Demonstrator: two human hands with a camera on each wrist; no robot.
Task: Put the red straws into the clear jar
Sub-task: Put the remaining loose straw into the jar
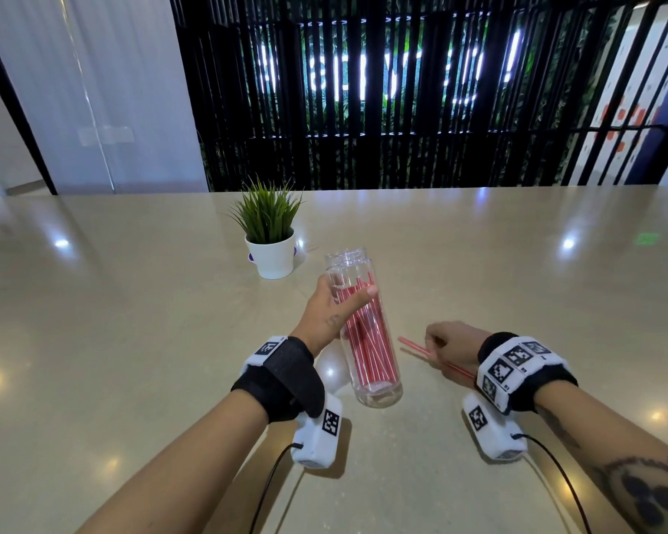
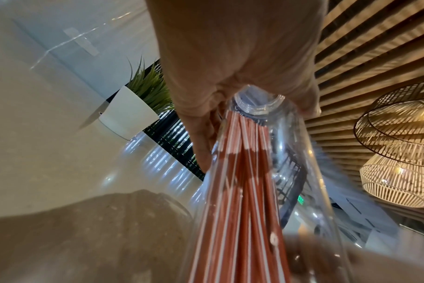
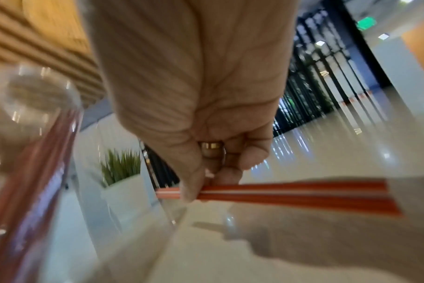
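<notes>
Most red straws (image 1: 367, 341) are already being kept in the clear jar (image 1: 363, 329), gripped near its mouth by the left hand (image 1: 334, 306) and tilted away, base toward the counter (image 1: 517, 283). Two last straws (image 1: 417, 346), lying nearly level, are being pinched by the right hand (image 1: 454, 343).

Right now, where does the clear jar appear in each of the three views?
Head: clear jar at centre, tilted, gripped by the left hand.
Left wrist: fills the lower centre.
Right wrist: blurred at the left edge.
Shared landmark: potted plant, behind it.
</notes>
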